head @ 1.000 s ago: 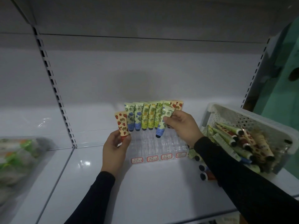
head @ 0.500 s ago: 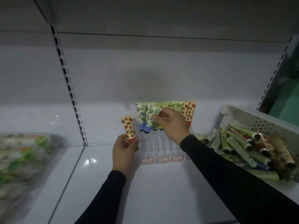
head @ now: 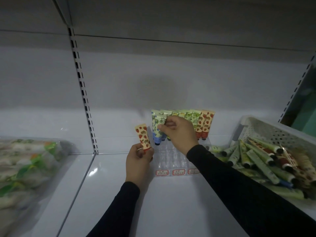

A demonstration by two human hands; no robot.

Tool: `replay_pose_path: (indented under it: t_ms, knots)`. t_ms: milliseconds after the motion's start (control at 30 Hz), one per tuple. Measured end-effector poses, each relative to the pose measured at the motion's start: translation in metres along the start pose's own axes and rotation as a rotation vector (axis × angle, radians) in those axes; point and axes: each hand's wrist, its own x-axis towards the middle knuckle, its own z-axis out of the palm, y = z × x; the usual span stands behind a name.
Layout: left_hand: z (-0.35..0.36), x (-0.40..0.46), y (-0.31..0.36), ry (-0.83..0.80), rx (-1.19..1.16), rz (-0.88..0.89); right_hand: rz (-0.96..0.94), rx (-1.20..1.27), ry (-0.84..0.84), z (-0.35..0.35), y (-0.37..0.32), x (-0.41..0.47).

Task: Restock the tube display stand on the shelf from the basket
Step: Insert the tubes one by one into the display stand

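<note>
A clear tube display stand [head: 168,159] sits on the white shelf with a row of patterned tubes [head: 195,117] standing cap-down along its back. My right hand [head: 179,134] pinches a blue-flowered tube [head: 158,129] at the left end of that row, over the stand. My left hand [head: 138,159] grips a strawberry-print tube [head: 142,136] by its red cap, upright, just left of the stand. The white perforated basket [head: 266,129] at the right holds several more tubes [head: 259,158].
A bag of packaged goods in clear plastic [head: 25,165] lies on the neighbouring shelf at the left, past the slotted upright [head: 83,93]. A few tubes lie spilled between the basket and the stand. The shelf above hangs low overhead.
My right hand has carried the blue-flowered tube leftward along the row to its left end. My left hand still holds the strawberry tube beside the stand. The view shifted left.
</note>
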Motion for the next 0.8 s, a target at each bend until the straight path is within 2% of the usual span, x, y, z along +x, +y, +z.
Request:
replay_pose_path:
  t_ms: [533, 800]
  knots:
    - [-0.0011, 0.0044, -0.0025, 0.003, 0.02, 0.014, -0.001, -0.042, 0.012, 0.0081, -0.0031, -0.0055]
    - [-0.0003, 0.0044, -0.001, 0.001, 0.048, 0.025, -0.095, -0.179, 0.076, 0.0089, -0.005, -0.0002]
